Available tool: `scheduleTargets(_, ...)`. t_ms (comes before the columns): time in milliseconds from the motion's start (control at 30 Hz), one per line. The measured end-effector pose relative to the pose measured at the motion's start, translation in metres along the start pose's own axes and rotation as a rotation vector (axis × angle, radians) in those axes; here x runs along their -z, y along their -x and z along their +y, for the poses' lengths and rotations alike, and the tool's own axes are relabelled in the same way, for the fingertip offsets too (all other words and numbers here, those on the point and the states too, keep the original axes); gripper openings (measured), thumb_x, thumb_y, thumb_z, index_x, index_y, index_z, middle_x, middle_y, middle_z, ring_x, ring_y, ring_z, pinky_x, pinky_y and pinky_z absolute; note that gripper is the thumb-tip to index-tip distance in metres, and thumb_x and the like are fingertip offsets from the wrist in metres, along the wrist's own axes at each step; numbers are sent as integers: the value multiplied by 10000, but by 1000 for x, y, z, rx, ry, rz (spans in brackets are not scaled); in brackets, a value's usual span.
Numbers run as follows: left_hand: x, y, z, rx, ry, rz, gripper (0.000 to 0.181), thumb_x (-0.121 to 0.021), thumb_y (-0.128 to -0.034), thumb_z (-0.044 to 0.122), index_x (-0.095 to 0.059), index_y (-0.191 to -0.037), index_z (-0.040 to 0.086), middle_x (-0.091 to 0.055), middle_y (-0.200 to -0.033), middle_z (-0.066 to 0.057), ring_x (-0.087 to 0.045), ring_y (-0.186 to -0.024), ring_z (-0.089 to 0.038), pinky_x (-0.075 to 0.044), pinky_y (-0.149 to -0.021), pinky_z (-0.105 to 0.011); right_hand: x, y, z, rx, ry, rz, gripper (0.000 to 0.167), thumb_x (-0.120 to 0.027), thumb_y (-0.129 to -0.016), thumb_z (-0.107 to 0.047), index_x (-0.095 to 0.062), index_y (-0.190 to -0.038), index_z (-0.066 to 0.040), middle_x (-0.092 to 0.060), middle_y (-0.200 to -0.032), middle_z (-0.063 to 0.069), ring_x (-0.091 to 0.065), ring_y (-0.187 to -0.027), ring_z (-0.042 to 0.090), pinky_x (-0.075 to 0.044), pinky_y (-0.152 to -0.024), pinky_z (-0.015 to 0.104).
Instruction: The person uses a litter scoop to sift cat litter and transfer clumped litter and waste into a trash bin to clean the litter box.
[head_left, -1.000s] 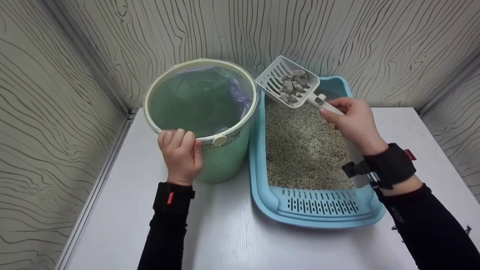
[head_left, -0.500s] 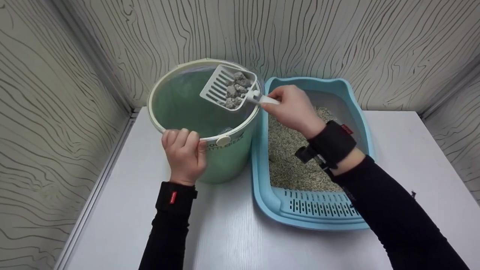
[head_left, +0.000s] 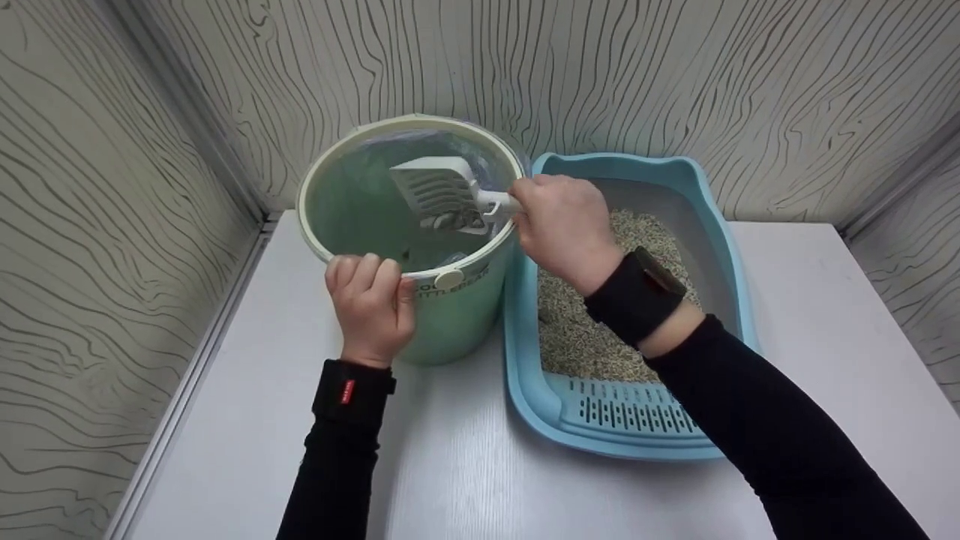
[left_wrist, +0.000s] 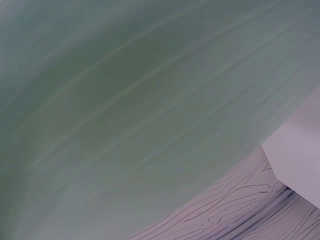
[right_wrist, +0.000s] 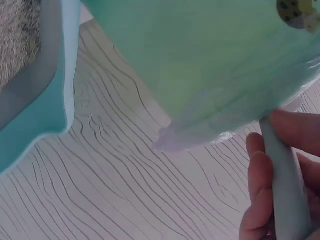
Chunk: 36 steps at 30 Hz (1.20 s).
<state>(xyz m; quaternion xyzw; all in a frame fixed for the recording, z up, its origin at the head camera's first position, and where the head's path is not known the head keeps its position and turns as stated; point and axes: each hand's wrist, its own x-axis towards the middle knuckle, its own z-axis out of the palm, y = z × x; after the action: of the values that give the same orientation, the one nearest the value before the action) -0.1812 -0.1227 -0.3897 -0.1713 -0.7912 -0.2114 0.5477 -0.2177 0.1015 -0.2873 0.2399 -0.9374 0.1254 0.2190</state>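
Observation:
In the head view my left hand (head_left: 371,307) grips the front rim of the green bin (head_left: 450,322), fingers curled over its cream edge. My right hand (head_left: 566,225) holds the white slotted scoop (head_left: 439,184) by its handle, over the bin's right rim. The scoop head is tilted over within the bin's mouth, with some grey clumps (head_left: 450,220) at its lower edge. In the right wrist view the fingers (right_wrist: 260,192) wrap the scoop handle (right_wrist: 287,190), beside the bin's thin plastic liner (right_wrist: 200,125). The left wrist view shows mainly the bin's ribbed green side (left_wrist: 140,100).
A blue litter tray (head_left: 525,360) with granular litter (head_left: 589,337) stands right of the bin, under my right forearm. Both are on a white table (head_left: 450,465). Wood-patterned panels (head_left: 600,75) rise behind and at the sides.
My right hand has moved left from above the litter tray to the bin and turned the scoop over. Fewer clumps are visible on it. My left hand stays on the rim.

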Motion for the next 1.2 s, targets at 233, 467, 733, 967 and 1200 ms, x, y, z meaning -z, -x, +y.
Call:
scheduleTargets(233,-1,0,1,5,8,-4,574,-317,-1055,468,-424,-684,43,-396,-668,-101,-367,-709,-295,-312,-805,-446,-3,0,1,176,156,123,65,-681,-869,-75,-738,-894,-90,-735,-835,68,-601,-686,273,-402,-601,370)
scheduleTargets(467,-2,1,1,9,12,2,581,-315,-1054,476,-425,-681,44,-398,-667,-101,-372,-713,-292,-314,-809,-444,-6,5,12,123,51,186,73,-675,-899,-126,-730,-934,-92,-733,-865,89,-622,-733,295,-431,-623,398)
scheduleTargets(733,1,1,1,9,12,7,577,-321,-1054,469,-421,-678,44,-397,-661,-101,-370,-708,-288,-302,-799,-442,21,28,53,-330,-391,208,224,-681,-895,-75,-675,-1088,37,-710,-1062,223,-656,-930,336,-502,-891,451)
scheduleTargets(967,3,-1,-1,11,16,26,567,-324,-1056,453,-413,-679,38,-389,-658,-104,-367,-705,-292,-301,-799,-447,28,73,122,-668,-509,-35,381,-641,-943,-213,-619,-1224,44,-643,-1031,77,-520,-766,-1,-424,-735,188)
scheduleTargets(1200,7,-1,-2,16,21,29,562,-333,-1056,448,-418,-682,37,-387,-659,-104,-365,-709,-292,-295,-807,-452,18,125,166,-617,-397,-243,390,-696,-918,-251,-612,-1165,38,-657,-918,103,-555,-698,53,-431,-626,236)
